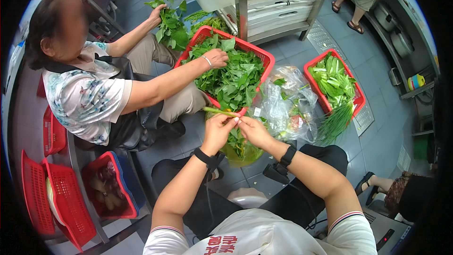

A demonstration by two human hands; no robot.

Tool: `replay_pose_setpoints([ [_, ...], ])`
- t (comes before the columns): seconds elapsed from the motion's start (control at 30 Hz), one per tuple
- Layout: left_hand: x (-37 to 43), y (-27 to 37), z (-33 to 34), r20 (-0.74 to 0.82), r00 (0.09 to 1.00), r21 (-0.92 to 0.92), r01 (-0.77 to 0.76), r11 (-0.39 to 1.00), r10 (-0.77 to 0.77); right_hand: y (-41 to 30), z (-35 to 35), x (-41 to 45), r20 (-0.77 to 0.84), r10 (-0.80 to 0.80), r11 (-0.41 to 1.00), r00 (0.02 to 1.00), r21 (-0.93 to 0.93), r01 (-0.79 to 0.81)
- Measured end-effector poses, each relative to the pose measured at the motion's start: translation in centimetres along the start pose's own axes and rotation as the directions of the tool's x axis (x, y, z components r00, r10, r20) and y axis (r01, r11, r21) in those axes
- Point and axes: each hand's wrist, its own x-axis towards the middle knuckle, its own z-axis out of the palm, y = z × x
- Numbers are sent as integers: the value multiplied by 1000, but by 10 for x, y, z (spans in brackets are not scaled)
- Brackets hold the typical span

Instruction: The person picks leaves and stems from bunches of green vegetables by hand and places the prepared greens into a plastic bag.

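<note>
Both my hands meet over the near rim of a red plastic basket (pixel 270 60) heaped with leafy greens (pixel 226 74). A green stem (pixel 216 111) runs leftward from my fingertips; my left hand (pixel 217 131) grips it. My right hand (pixel 255 131) pinches at its right end, fingertips touching those of the left. Below my hands lies a yellowish-green plastic bag (pixel 244 156) with more leaves, partly hidden by them. On the left a co-worker's hand (pixel 216 58) reaches into the red basket, and the other hand (pixel 156 14) holds a leafy bunch (pixel 173 30).
Clear plastic bags (pixel 283 102) with scraps lie on the tiled floor, right of the basket. Beyond them a smaller red basket (pixel 359 94) holds cut greens, with scallions (pixel 336 122) at its near end. A metal rack (pixel 242 7) stands ahead; red crates (pixel 70 198) are at left.
</note>
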Motion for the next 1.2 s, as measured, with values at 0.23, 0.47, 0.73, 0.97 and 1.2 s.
replay_pose_setpoints([
  [0.23,-27,31,31,181,709,406,-686,604,682,11,-5,2,-165,160,848,973,528,-49],
  [0.47,-24,5,34,5,999,421,-51,906,54,-17,15,-17,-156,134,751,979,661,3],
  [0.73,11,-14,50,143,977,51,154,987,-160,-7,-8,-20,-319,297,706,900,708,17],
  [0.97,167,16,-17,-287,954,204,144,968,-81,-25,-45,-40,-363,401,700,841,713,-26],
  [1.2,181,-16,62,360,851,800,-492,342,382,-16,-30,-73,-166,3,988,986,152,23],
])
